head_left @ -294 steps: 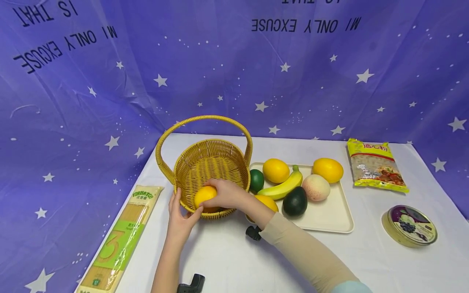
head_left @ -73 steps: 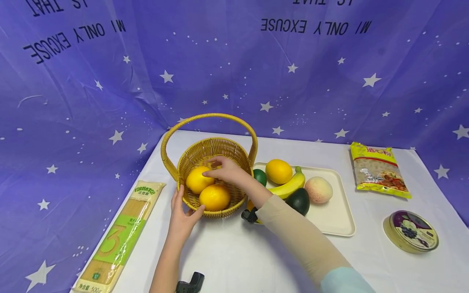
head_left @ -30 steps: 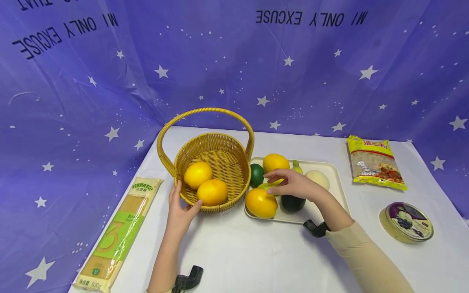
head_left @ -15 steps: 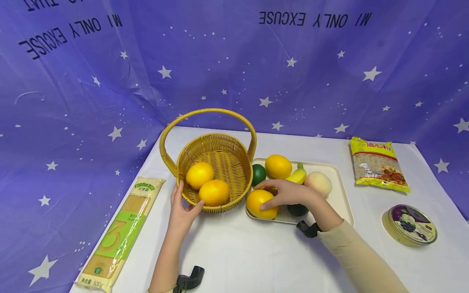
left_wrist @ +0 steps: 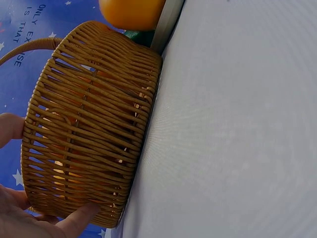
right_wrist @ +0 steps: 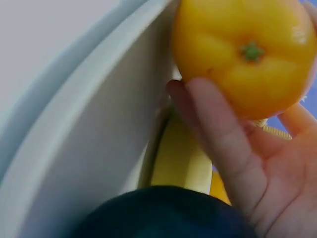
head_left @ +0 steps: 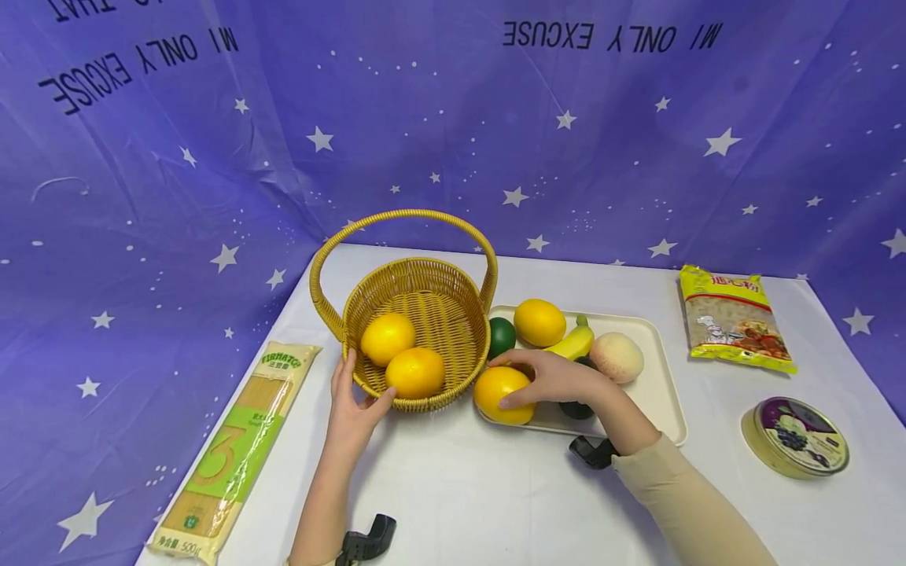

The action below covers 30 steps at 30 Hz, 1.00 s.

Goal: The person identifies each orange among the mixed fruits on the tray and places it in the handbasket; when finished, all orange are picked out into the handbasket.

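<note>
My left hand (head_left: 354,413) holds the near-left rim of the wicker basket (head_left: 446,322); in the left wrist view its fingers lie against the woven side (left_wrist: 94,119). Two yellow-orange fruits (head_left: 388,339) lie inside. Over the tray's near-left corner my right hand (head_left: 555,377) grips an orange (head_left: 501,395), thumb on the near side and fingers on the far side. The right wrist view shows the orange's green stem mark (right_wrist: 251,51). Below that hand are a banana (head_left: 575,343) and a dark avocado (head_left: 576,409), both partly hidden.
The cream tray (head_left: 658,405) also bears a yellow fruit (head_left: 540,322), a dark green fruit (head_left: 502,337) and a peach (head_left: 617,358). A spaghetti pack (head_left: 237,448) lies left. A yellow food bag (head_left: 736,321) and a round tin (head_left: 796,436) stand right.
The yellow fruit from the tray's far right has gone, and the basket now holds two fruits. My right hand has moved from basket to tray and taken hold of the orange. The left hand stays.
</note>
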Each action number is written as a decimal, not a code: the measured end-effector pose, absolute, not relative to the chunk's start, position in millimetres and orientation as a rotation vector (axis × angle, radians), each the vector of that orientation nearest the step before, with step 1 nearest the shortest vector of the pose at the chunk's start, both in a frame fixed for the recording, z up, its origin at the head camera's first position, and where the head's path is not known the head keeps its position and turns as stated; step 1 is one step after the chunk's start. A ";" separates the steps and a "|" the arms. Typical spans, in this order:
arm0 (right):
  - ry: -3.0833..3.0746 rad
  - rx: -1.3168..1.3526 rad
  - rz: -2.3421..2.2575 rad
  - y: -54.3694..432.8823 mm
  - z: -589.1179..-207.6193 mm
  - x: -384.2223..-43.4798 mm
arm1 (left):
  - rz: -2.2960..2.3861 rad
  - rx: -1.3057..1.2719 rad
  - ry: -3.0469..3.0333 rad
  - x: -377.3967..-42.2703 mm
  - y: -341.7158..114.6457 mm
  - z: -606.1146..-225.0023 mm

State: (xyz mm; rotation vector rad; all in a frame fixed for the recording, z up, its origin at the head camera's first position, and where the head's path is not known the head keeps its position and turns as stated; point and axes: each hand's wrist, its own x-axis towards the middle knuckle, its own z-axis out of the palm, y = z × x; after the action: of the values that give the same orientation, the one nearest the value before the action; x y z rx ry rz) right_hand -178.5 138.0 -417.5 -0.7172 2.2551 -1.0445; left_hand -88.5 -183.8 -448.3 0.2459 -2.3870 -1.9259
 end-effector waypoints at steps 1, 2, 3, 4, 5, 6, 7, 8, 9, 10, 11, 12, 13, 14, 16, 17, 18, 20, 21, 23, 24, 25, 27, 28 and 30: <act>2.245 -0.707 -1.067 138.9 -415.2 -178.4 | -1.926 0.244 -2.385 -88.5 -183.7 -448.1; 2.234 -0.701 -1.088 139.8 -412.5 -178.4 | -1.924 0.243 -2.385 -88.6 -183.6 -448.1; 2.220 -0.699 -1.111 140.9 -409.1 -178.3 | -1.923 0.242 -2.385 -88.6 -183.6 -448.0; 2.205 -0.701 -1.136 142.1 -405.3 -178.4 | -1.921 0.241 -2.385 -88.7 -183.6 -447.9; 2.190 -0.705 -1.160 143.1 -401.2 -178.5 | -1.919 0.241 -2.386 -88.6 -183.5 -447.7; 2.171 -0.714 -1.191 144.1 -397.3 -178.7 | -1.918 0.242 -2.387 -88.6 -183.6 -447.7; 2.150 -0.719 -1.223 144.6 -393.6 -179.1 | -1.917 0.244 -2.388 -88.6 -183.7 -447.6; 2.123 -0.728 -1.259 145.0 -390.7 -180.0 | -1.917 0.246 -2.390 -88.5 -183.7 -447.5; 2.098 -0.727 -1.299 145.3 -387.8 -181.0 | -1.916 0.245 -2.390 -88.4 -183.7 -447.5; 2.080 -0.727 -1.333 144.8 -385.3 -182.1 | -1.915 0.245 -2.390 -88.4 -183.7 -447.6; 2.067 -0.723 -1.366 143.9 -383.0 -183.3 | -1.915 0.244 -2.390 -88.3 -183.8 -447.7; 2.054 -0.724 -1.397 142.5 -381.1 -184.8 | -1.918 0.244 -2.387 -88.4 -183.7 -447.8; 2.054 -0.722 -1.416 140.7 -379.7 -186.3 | -1.919 0.243 -2.384 -88.4 -183.7 -448.0; 2.063 -0.723 -1.425 138.7 -378.5 -187.8 | -1.922 0.243 -2.382 -88.5 -183.6 -448.3; 2.075 -0.718 -1.440 133.5 -376.3 -190.5 | -1.928 0.242 -2.378 -88.5 -183.6 -448.8; 2.079 -0.713 -1.447 130.6 -375.7 -191.9 | -1.931 0.241 -2.376 -88.5 -183.6 -448.9; 2.086 -0.706 -1.448 127.8 -375.4 -193.2 | -1.933 0.240 -2.374 -88.5 -183.7 -449.0; 2.091 -0.671 -1.463 121.8 -374.6 -195.1 | -1.935 0.238 -2.373 -88.4 -183.6 -449.1; 2.087 -0.651 -1.479 118.4 -374.2 -195.9 | -1.935 0.237 -2.373 -88.3 -183.6 -448.9; 2.081 -0.612 -1.513 111.3 -374.0 -198.0 | -1.933 0.236 -2.373 -88.2 -183.5 -448.7; 2.064 -0.591 -1.539 107.6 -374.3 -199.1 | -1.933 0.237 -2.374 -88.0 -183.6 -448.6; 2.040 -0.570 -1.569 103.8 -374.3 -199.9 | -1.934 0.238 -2.375 -88.0 -183.5 -448.5; 2.005 -0.539 -1.613 96.5 -375.4 -202.1 | -1.931 0.237 -2.379 -88.0 -183.4 -448.6; 1.992 -0.529 -1.631 93.1 -376.0 -203.2 | -1.930 0.237 -2.381 -88.0 -183.3 -448.6; 1.960 -0.509 -1.666 86.1 -377.7 -205.4 | -1.927 0.238 -2.383 -88.1 -183.4 -448.6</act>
State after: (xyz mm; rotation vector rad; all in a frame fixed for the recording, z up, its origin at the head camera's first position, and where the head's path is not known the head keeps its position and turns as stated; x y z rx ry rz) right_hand -205.4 86.1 -377.7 -0.5093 1.9602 -1.6659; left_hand -88.1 -183.4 -448.6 0.2378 -2.3826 -1.9274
